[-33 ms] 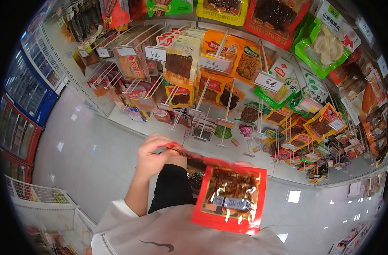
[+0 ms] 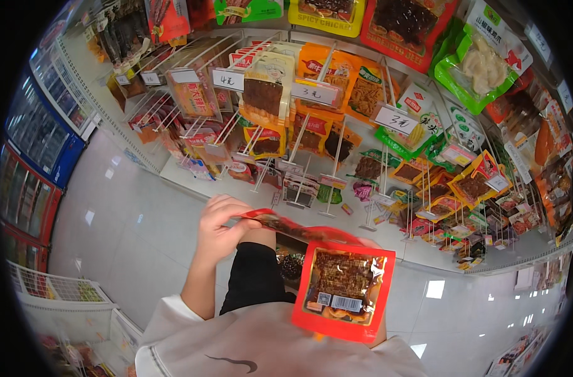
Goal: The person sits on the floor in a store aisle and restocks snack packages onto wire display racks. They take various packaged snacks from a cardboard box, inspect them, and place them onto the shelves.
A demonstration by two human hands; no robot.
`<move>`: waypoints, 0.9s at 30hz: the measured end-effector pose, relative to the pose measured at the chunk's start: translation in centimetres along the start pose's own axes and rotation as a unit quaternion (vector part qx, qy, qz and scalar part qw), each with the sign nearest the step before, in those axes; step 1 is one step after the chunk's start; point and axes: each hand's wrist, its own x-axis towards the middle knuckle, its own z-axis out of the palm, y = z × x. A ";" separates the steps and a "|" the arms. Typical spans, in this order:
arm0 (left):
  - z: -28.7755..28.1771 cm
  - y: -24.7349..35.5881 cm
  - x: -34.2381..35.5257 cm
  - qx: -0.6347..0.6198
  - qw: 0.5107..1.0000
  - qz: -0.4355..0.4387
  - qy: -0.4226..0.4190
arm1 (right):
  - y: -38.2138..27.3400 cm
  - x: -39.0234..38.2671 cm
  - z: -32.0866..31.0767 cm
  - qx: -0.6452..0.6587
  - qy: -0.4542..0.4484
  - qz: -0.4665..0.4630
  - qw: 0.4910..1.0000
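Note:
My left hand (image 2: 222,225) pinches the end of a red snack packet (image 2: 286,225) seen almost edge-on, at the middle of the view. Beside it, in front of my shirt, hangs a second red snack packet (image 2: 346,283). This one shows a clear window with dark brown food, a gold border and a barcode label. Behind it, my right hand (image 2: 367,242) is nearly all covered; only a bit shows at the top edge, where it appears to grip the packet. The two packets overlap at their edges; whether they touch, I cannot tell.
Ahead stands a snack rack (image 2: 324,217) with wire hooks, hung packets and price tags (image 2: 228,79). Larger bags, one a green bag (image 2: 481,60), hang higher up. Drink coolers (image 2: 32,138) line the far left. A white shelf unit (image 2: 104,327) is at the lower left.
The packet at my right hand has turned slightly and shifted a little right, with less glare on its window. The edge-on packet has tilted a bit. My left hand keeps its pinch.

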 end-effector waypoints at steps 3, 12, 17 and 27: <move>-1.8 1.9 1.8 0.209 0.966 0.119 -0.097 | -1.1 -0.8 1.9 -0.257 0.024 -0.091 0.962; 3.1 3.9 3.8 0.242 0.909 0.244 -0.236 | -1.1 -0.7 3.0 -0.471 -0.001 -0.131 0.873; 5.5 3.7 4.1 0.079 0.975 0.205 -0.015 | 0.5 -1.1 -0.7 -0.233 0.071 -0.231 0.942; 11.1 -0.2 -6.1 -0.474 0.845 -0.152 -0.194 | 1.3 -2.4 -0.9 -0.156 0.080 -0.289 0.941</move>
